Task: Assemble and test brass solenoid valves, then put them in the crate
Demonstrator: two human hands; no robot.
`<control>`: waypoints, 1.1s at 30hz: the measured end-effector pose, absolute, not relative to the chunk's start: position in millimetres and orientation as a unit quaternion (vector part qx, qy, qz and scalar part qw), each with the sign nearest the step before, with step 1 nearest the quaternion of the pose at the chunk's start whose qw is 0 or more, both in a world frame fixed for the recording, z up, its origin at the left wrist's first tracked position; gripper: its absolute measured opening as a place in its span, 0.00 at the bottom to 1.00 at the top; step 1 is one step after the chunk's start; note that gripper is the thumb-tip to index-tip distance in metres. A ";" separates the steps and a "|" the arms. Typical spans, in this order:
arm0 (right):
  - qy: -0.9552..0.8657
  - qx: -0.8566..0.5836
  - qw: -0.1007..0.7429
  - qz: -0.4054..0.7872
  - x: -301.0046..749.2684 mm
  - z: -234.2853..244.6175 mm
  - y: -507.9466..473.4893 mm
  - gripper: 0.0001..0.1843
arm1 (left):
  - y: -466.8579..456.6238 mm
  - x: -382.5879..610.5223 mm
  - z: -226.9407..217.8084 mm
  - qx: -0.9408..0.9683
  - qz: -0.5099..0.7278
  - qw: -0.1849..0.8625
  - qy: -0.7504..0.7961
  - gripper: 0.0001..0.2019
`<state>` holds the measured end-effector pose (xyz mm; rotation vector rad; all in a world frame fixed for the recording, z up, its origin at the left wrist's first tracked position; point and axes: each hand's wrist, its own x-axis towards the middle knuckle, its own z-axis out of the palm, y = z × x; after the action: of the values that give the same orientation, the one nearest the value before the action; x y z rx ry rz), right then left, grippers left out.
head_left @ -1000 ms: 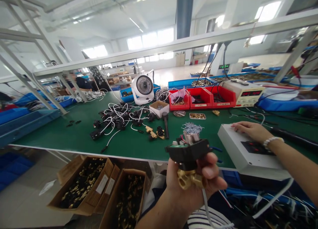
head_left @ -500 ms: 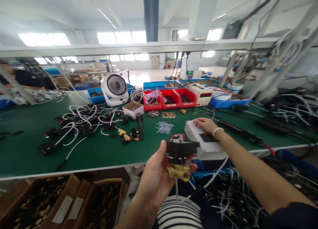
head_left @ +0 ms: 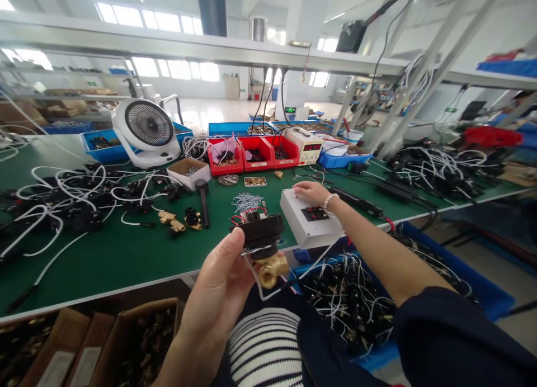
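Note:
A brass valve with a black actuator on top (head_left: 260, 234) is held in my left hand (head_left: 220, 283), thumb on the near side of the black housing. Red wires and small parts show at the open top of the housing. One brass port points toward me, and a white cable bends below it toward the right. My right hand (head_left: 311, 192) lies on the far left corner of a grey control box (head_left: 312, 233), its fingers stretched over the edge and the fingertips partly hidden. Black switches (head_left: 314, 213) sit on the box's top face near my wrist.
Small screws (head_left: 248, 201) lie in a pile behind the valve. Brass fittings (head_left: 171, 220) and a black tool (head_left: 203, 202) are to the left. Red bins (head_left: 257, 164), a power supply (head_left: 308, 157) and a fan (head_left: 146, 132) stand behind. Cabled valves fill a blue crate (head_left: 380, 363) below right.
My view has turned right, so the bench has shifted left in the picture. The valve has rotated in my left hand, bringing a port round to face me. My right hand stays on the box.

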<state>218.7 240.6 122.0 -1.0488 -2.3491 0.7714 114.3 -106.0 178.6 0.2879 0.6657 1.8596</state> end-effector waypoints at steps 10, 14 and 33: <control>-0.931 -0.139 0.141 0.305 269.0 107.2 104.7 0.24 | -103.5 110.4 173.6 0.129 0.802 0.521 0.263 0.20; -0.965 -0.108 0.050 0.235 278.8 47.4 57.0 0.40 | -106.7 115.6 178.1 0.137 0.805 0.506 0.278 0.22; -0.919 -0.196 0.129 0.318 306.4 -17.2 37.7 0.14 | -109.9 123.0 193.1 0.158 0.811 0.467 0.313 0.21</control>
<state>306.4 37.7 -17.2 -0.5686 -2.6708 0.9245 123.0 -109.9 193.1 0.3871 0.7690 1.9905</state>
